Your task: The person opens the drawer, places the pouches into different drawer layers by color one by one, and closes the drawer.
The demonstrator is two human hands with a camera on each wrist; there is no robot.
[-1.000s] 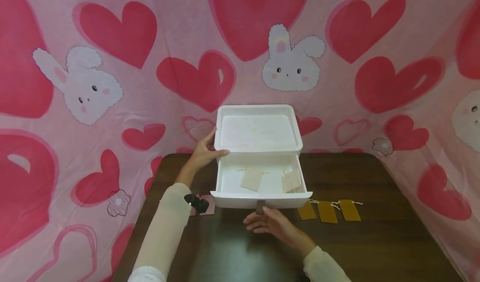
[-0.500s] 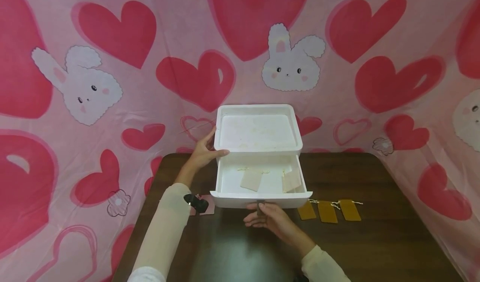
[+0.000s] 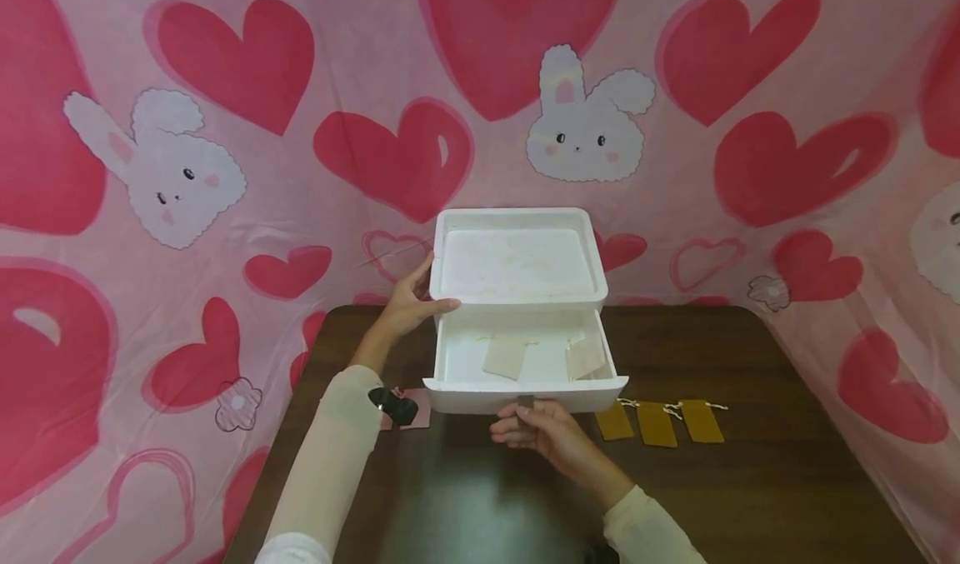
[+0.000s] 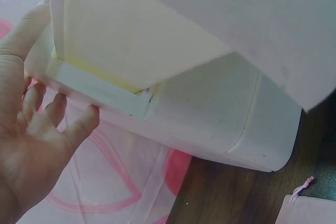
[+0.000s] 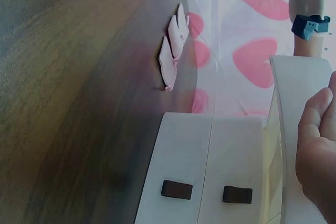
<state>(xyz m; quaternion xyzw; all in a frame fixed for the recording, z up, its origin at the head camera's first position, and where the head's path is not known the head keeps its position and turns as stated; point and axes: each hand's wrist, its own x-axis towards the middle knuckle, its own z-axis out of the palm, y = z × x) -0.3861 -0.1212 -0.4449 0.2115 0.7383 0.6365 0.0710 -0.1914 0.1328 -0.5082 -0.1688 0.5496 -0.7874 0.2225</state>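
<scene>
A white drawer unit (image 3: 517, 303) with a rimmed top stands at the back of the table, its top drawer (image 3: 472, 398) pulled out. Two beige drawstring pouches (image 3: 504, 358) lie in that drawer. My left hand (image 3: 403, 309) holds the unit's left side near the top, thumb over the front corner; in the left wrist view the fingers lie along the side wall. My right hand (image 3: 558, 441) pinches the brown pull tab (image 3: 525, 401) at the middle of the drawer's front. Two lower drawers (image 5: 181, 150) are closed, each with a brown tab.
Three ochre drawstring pouches (image 3: 657, 425) lie in a row on the dark wooden table (image 3: 750, 497), right of the unit. Three pink pouches (image 5: 168, 65) lie to its left, partly hidden by my left forearm in the head view. A heart-and-bunny cloth (image 3: 405, 156) hangs behind.
My right hand has come up from just under the pull tab, and its thumb and fingers have closed on it. The left hand and the drawer stay about where they were.
</scene>
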